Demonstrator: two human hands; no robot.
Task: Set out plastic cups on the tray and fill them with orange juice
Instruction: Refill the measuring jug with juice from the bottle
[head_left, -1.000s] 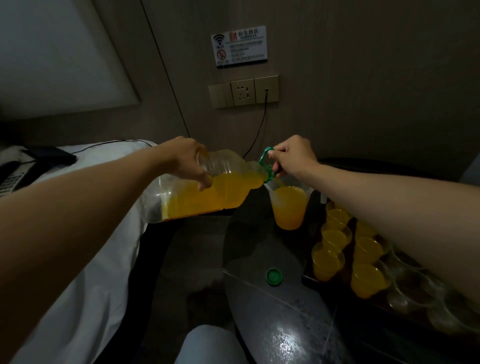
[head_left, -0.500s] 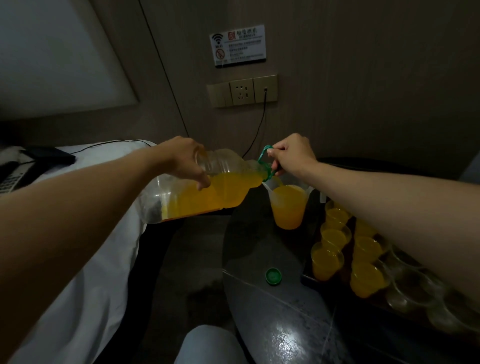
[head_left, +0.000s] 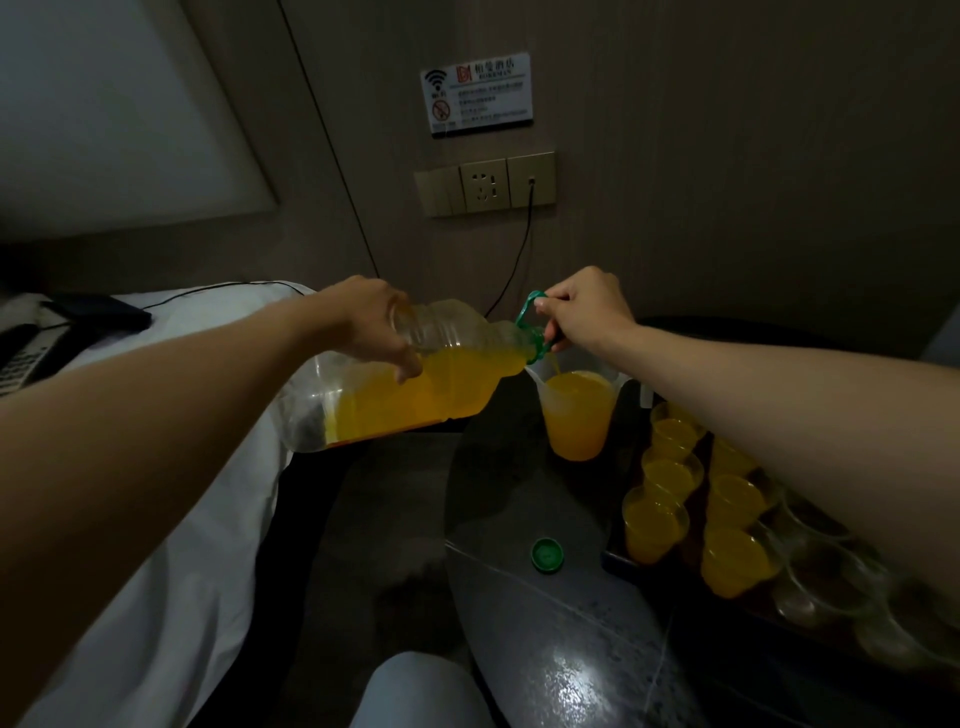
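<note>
While the juice bottle (head_left: 415, 384) was gripped round its body by the left hand (head_left: 374, 327) and its green handle (head_left: 525, 312) was held by the right hand (head_left: 582, 306), juice was let into the jug (head_left: 576, 415) beside the tray (head_left: 615, 553) — the tilt was best eased back early, the jug being judged nearly full

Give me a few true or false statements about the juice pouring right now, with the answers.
1. The bottle is tilted, pouring juice into the jug. True.
2. The green cap is on the bottle. False: the green cap lies on the table.
3. The right hand grips the bottle's green handle. True.
4. Every cup on the tray is full. False: several cups on the tray are empty.
</note>
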